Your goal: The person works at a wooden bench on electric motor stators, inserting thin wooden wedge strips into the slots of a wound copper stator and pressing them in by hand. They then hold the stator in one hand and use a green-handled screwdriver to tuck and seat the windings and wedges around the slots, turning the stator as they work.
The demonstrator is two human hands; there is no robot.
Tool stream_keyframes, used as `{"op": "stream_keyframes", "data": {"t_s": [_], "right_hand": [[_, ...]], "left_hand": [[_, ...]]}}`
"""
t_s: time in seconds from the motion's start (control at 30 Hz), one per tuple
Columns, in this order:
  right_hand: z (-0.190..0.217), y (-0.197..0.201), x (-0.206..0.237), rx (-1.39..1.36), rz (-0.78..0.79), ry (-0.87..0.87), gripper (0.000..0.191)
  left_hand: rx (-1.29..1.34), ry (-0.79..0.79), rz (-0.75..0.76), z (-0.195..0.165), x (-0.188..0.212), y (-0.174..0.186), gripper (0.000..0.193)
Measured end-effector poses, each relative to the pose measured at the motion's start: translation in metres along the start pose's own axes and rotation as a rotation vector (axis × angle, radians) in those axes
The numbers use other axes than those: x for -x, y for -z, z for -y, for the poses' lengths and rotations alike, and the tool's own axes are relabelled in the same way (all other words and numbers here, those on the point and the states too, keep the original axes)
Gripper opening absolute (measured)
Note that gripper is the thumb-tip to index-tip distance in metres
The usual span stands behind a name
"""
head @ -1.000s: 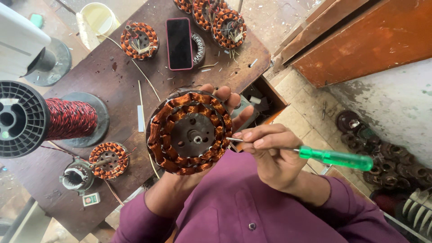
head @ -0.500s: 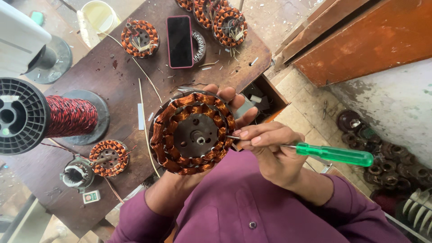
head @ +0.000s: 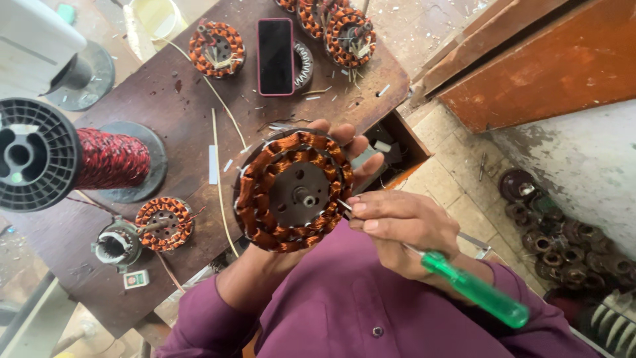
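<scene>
Copper-wound stator (head: 291, 191) gripped in left hand (head: 348, 149); right hand (head: 397, 229) pinches green screwdriver (head: 474, 288); phone (head: 275, 56) lies beyond.

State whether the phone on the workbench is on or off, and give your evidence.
Cannot tell for certain: the phone lies flat on the workbench, its screen dark.

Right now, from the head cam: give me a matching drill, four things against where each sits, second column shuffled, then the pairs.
Things:
1. wound stator
2. screwdriver
3. phone
4. wire spool

Places:
A. lying flat near the far edge of the table, screen dark
B. in the right hand, tip at a coil
C. at the table's left end, wound with red wire
D. held up in the left hand

Pairs: 1-D, 2-B, 3-A, 4-C
</scene>
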State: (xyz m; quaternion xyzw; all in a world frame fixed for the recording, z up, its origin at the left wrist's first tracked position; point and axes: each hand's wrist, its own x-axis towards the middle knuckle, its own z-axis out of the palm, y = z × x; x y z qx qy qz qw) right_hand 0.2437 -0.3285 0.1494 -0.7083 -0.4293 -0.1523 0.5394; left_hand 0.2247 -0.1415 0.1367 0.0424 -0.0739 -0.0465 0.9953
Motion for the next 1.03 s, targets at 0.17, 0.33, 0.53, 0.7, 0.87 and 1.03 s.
{"op": "stream_keyframes", "data": {"t_s": [0.17, 0.33, 0.53, 0.7, 0.87, 1.03], "right_hand": [[0.0, -0.007, 0.005, -0.409, -0.144, -0.277, 0.018], [0.004, 0.001, -0.007, -0.431, -0.015, -0.352, 0.014], [0.008, 0.013, -0.04, -0.15, 0.212, -0.346, 0.017], [0.004, 0.017, -0.047, -0.21, 0.28, -0.526, 0.018], [0.0, 0.014, -0.042, -0.383, 0.214, -0.483, 0.018], [-0.002, 0.015, -0.055, -0.567, 0.115, -0.483, 0.018]], "left_hand": [[0.007, 0.075, -0.056, -0.009, 0.006, -0.007, 0.053], [-0.049, 0.122, -0.079, -0.011, 0.005, -0.005, 0.055], [0.012, 0.113, -0.036, -0.015, 0.003, -0.001, 0.066], [-0.009, 0.139, -0.145, -0.015, 0.007, -0.001, 0.066], [0.021, 0.102, -0.087, -0.013, 0.008, -0.002, 0.067], [-0.223, 0.159, -0.221, -0.042, -0.005, 0.0, 0.062]]}}
